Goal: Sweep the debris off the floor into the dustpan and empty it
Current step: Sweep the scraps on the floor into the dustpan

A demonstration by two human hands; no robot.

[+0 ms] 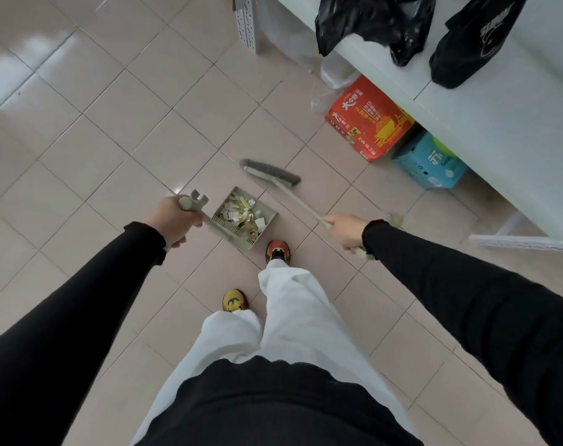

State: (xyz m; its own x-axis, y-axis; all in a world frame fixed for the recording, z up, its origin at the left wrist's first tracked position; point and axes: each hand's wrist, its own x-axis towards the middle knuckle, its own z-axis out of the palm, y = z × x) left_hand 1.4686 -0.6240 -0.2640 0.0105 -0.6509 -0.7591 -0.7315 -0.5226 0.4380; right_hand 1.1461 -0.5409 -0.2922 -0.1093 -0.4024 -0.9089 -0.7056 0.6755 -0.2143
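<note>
Left hand (174, 220) gripped the dustpan (245, 220) handle's top; right hand (346, 231) clenched the broom (270, 175) shaft. Debris (241, 214) — paper scraps, peelings — lay in the pan by the floor (96, 149). Judged light, easily spilled — keep the pan level, holding it by the handle.

The red box (368, 119) carries large yellow Chinese characters and a "2", while the blue box (429, 164) beside it shows what may be "So".
</note>
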